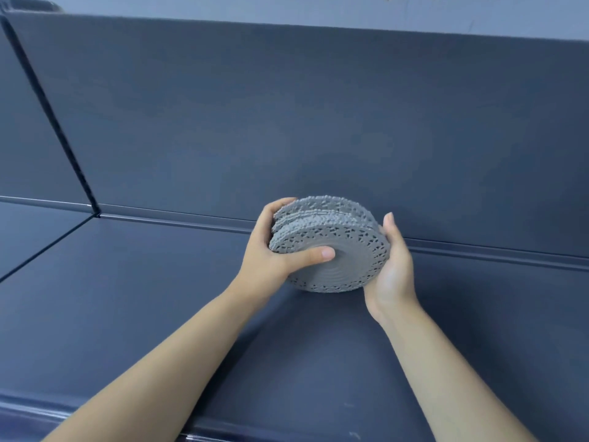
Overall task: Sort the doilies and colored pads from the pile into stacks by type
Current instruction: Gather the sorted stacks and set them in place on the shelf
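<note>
Head view: I am starting at the left, where a side panel is meeting the back panel at a dark corner seam, and the blue table is running out wide and bare in front of it.

Moving in, the left hand is gripping the stack of doilies by its left rim, thumb lying across the near face and fingers curling round behind. The stack itself is standing tilted on edge, lifted just off the table and close in front of the back panel, its lace rims sitting unevenly.

The right hand is cupping the right rim with its palm, thumb pointing straight up. Its other fingers are hiding behind the stack, so I cannot tell how they are lying.

I am reading this as the squaring-up step for the doily type. No pile and no colored pads are showing here. The next move, I am judging, is calling for tipping the stack flat and lowering it with both hands supporting it, so the loose layers are not fanning apart.

To the right the table is running open along the back panel's base ledge, giving room there. The back panel is the tight side, so I am favouring a spot nearer me.
</note>
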`<move>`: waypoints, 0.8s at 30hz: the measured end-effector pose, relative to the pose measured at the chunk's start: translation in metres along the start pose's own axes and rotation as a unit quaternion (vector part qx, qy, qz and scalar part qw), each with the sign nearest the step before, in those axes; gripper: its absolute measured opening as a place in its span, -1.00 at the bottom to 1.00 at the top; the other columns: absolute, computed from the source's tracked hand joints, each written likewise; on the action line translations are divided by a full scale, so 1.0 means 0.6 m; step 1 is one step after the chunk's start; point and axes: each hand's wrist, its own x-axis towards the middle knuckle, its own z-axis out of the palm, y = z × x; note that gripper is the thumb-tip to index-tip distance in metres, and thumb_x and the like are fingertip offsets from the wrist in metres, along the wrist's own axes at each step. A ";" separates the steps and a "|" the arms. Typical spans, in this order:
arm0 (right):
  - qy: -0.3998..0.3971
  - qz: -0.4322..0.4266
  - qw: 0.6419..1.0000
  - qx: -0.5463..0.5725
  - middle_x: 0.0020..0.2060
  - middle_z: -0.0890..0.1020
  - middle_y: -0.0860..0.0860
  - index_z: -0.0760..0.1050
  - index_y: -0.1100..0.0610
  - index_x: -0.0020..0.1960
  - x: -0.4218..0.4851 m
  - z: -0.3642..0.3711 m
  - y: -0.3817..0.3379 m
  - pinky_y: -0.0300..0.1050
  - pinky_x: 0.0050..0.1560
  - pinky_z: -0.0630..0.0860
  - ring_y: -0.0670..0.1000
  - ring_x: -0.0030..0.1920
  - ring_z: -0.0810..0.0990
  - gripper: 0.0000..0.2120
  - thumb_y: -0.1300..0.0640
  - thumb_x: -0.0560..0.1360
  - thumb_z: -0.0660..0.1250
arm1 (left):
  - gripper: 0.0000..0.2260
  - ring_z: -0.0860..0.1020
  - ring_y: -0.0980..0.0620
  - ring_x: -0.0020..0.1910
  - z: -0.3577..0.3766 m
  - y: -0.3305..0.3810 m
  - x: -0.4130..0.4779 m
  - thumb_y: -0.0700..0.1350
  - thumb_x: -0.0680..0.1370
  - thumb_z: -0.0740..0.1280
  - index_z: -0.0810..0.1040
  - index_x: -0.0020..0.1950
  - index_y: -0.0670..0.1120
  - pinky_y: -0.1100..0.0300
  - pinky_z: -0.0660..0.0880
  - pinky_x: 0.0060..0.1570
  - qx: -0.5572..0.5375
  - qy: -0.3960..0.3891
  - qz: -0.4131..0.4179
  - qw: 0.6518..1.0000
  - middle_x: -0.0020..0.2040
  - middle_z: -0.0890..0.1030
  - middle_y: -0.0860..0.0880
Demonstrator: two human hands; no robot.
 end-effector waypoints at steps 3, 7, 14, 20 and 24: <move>0.034 -0.008 0.999 -0.021 -0.07 0.70 0.13 0.64 0.16 -0.05 0.002 0.003 0.009 0.03 0.08 0.52 0.11 -0.03 0.65 -0.47 -0.28 0.49 0.17 | -0.33 0.63 0.13 0.00 -0.004 -0.004 0.003 -0.19 0.14 0.65 0.50 0.19 -0.04 0.33 0.52 -0.10 0.010 0.031 -0.013 0.999 0.11 0.63 0.01; 0.022 0.011 0.999 -0.036 -0.10 0.71 0.06 0.68 0.09 -0.16 -0.001 0.005 0.015 0.04 0.14 0.50 0.07 -0.03 0.66 -0.47 -0.29 0.52 0.14 | -0.34 0.56 0.13 0.16 -0.010 -0.017 0.004 0.00 0.13 0.64 0.51 0.18 0.07 0.24 0.50 0.09 0.067 0.038 -0.002 0.997 0.19 0.57 0.09; 0.061 -0.036 0.995 -0.066 -0.23 0.68 -0.02 0.57 0.00 -0.28 0.002 0.010 0.014 0.03 0.03 0.53 0.02 -0.14 0.65 -0.43 -0.37 0.52 0.02 | -0.67 0.63 0.01 -0.17 -0.004 -0.019 0.006 -0.28 0.25 0.57 0.57 -0.05 -0.20 0.19 0.54 -0.15 0.021 -0.067 -0.010 0.998 -0.15 0.67 -0.04; -0.048 -0.156 0.976 -0.144 -0.19 0.68 -0.13 0.56 0.04 -0.11 -0.020 0.012 0.005 -0.26 -0.10 0.53 -0.15 -0.13 0.63 -0.56 -0.34 0.39 0.28 | -0.63 0.65 0.11 -0.07 -0.002 -0.023 0.015 0.02 0.30 0.59 0.59 -0.01 -0.10 0.22 0.55 -0.05 0.159 0.073 0.048 0.983 -0.09 0.69 0.06; 0.010 -0.211 0.952 -0.223 -0.20 0.69 -0.05 0.59 0.11 -0.09 -0.027 0.000 0.002 -0.20 -0.15 0.56 -0.12 -0.17 0.65 -0.86 0.08 0.42 0.48 | -0.61 0.68 0.02 -0.08 -0.011 -0.009 0.013 0.03 0.28 0.59 0.62 -0.02 -0.13 0.07 0.60 -0.03 0.140 0.039 0.026 0.989 -0.10 0.71 0.00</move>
